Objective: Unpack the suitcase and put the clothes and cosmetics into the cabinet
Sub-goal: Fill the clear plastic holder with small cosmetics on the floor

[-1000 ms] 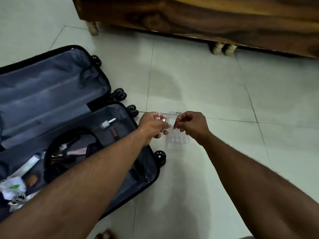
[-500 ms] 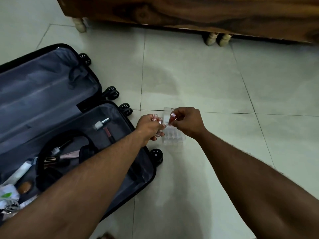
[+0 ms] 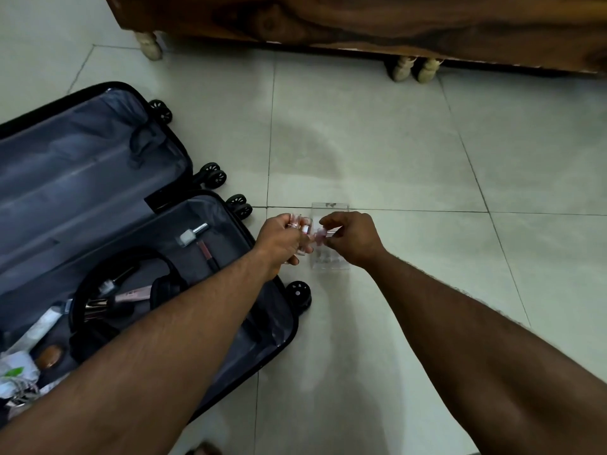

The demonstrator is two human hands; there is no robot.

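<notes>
An open black suitcase (image 3: 98, 178) lies on the floor at the left, with brushes, a tube and a nail polish bottle (image 3: 192, 235) in its near half. My left hand (image 3: 279, 239) grips a few small pink cosmetic bottles (image 3: 297, 222) just right of the suitcase. My right hand (image 3: 351, 239) pinches one small pink bottle (image 3: 319, 235) over a clear plastic organizer (image 3: 330, 208) that stands on the tiles. The organizer's near part is hidden behind both hands.
A wooden cabinet (image 3: 361, 21) on pale turned legs (image 3: 414, 68) runs along the top. Pale floor tiles (image 3: 361, 142) spread between it and the hands. Suitcase wheels (image 3: 297, 292) stick out beside my left forearm.
Both hands have drifted slightly lower over the organizer. My right hand has drawn a little away from the left, a single bottle pinched in its fingers. The camera view has shifted.
</notes>
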